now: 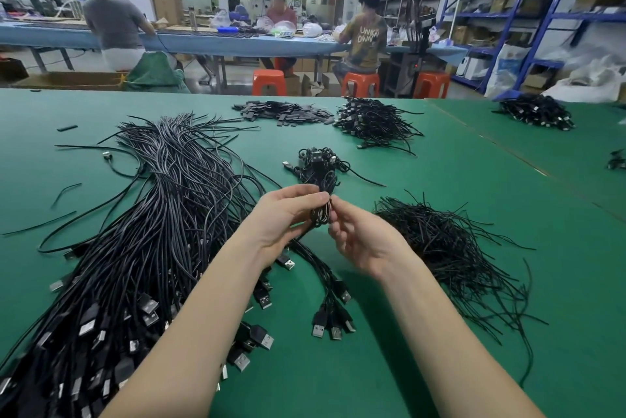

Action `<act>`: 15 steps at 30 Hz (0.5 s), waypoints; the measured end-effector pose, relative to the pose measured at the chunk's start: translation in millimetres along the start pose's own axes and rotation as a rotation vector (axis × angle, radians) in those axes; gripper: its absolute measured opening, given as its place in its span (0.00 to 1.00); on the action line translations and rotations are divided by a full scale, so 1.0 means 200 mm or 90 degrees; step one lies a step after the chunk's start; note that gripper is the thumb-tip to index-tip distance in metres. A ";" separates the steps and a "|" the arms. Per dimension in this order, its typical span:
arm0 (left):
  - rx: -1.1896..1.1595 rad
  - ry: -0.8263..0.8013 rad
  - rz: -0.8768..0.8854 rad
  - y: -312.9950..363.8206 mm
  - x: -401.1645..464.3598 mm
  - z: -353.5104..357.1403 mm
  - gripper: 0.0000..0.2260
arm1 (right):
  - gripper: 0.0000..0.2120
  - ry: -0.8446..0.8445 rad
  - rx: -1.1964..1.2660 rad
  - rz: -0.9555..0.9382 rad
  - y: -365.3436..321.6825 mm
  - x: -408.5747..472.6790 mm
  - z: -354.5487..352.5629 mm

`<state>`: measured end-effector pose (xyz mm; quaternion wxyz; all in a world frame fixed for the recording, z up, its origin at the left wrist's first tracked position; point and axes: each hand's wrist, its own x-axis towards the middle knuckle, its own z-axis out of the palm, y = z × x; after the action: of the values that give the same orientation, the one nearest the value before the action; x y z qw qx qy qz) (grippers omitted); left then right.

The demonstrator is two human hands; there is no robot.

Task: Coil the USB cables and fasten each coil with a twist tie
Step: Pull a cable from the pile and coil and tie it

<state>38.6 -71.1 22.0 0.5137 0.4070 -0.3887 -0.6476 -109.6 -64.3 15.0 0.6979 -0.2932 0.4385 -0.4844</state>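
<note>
A green work table (440,180) fills the view, with other workers seated at a bench behind; a small coil (320,214) of thin black USB cable is held above it, gripped by the left hand (284,217) and pinched at its side by the right hand (359,241), probably to fasten a tie; a few finished coils (318,163) lie just beyond the hands; a large bundle of uncoiled cables (162,214) remains to their left, and twist ties (447,248) are heaped to their right; most of the work appears undone.

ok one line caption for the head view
Both hands hold a small cable coil above the green table, between loose cables and twist ties.
</note>
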 end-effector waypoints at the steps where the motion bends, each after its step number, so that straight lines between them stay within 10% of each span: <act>1: -0.012 0.010 -0.013 0.00 0.00 0.00 0.18 | 0.07 0.033 -0.125 -0.105 0.01 0.00 -0.01; 9: -0.111 0.029 -0.116 -0.01 0.02 -0.01 0.15 | 0.04 0.139 -0.589 -0.624 0.04 0.03 -0.13; 15: -0.041 0.011 -0.066 -0.02 0.03 -0.01 0.19 | 0.06 0.028 -0.320 -0.375 0.04 0.05 -0.12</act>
<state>38.4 -75.9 16.2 0.4952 0.4154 -0.3418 -0.6822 -125.5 -69.9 -5.3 0.4258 -0.5582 0.4554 -0.5475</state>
